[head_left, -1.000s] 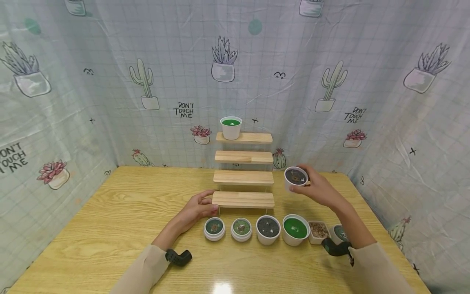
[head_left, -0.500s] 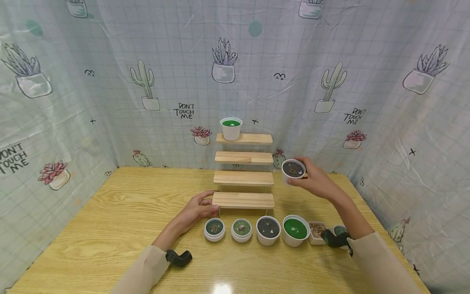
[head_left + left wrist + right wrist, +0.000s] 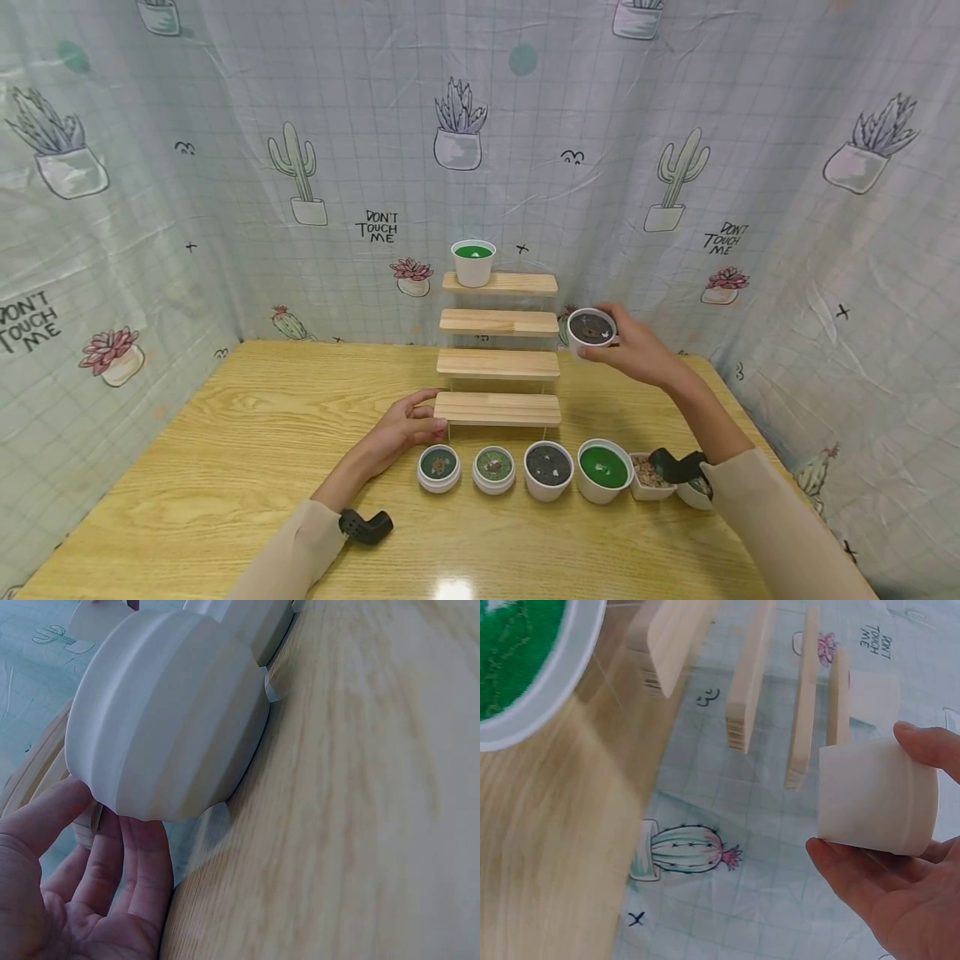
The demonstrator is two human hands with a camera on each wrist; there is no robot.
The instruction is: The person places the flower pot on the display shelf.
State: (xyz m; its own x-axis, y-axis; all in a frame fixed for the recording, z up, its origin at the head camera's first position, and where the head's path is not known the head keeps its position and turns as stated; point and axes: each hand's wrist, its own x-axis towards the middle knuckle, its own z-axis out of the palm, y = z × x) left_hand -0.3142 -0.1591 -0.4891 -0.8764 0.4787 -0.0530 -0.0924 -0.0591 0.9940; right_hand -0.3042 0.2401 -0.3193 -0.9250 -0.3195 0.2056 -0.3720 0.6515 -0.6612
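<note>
- White-walled and dark on top, the pot (image 3: 591,330) is off the ground in the head view, to the right of the stand (image 3: 498,362) and apart from it, above the tabletop (image 3: 187,467).
- Same view: the right hand (image 3: 636,346) grasps it from the right, thumb on the near side, fingers on the far side. It looks about upright, and small enough to be an easy load for one hand.
- Same view: the left hand (image 3: 405,427) grips the left end of the stand's lowest step. The thin legs suggest something light that a knock could shift, so steadying it seems sensible.
- Left wrist view: a ridged pot (image 3: 172,720) is just beside the left hand's thumb and fingers; whether they touch it I cannot tell.
- Right wrist view: the pot's wall is plain and smooth, with no dent under the fingers, so it is probably stiff and perhaps slippery. Plastic or ceramic, I cannot tell; ceramic could chip. Best held as here, across the wall and kept level, since the filling may be loose.
</note>
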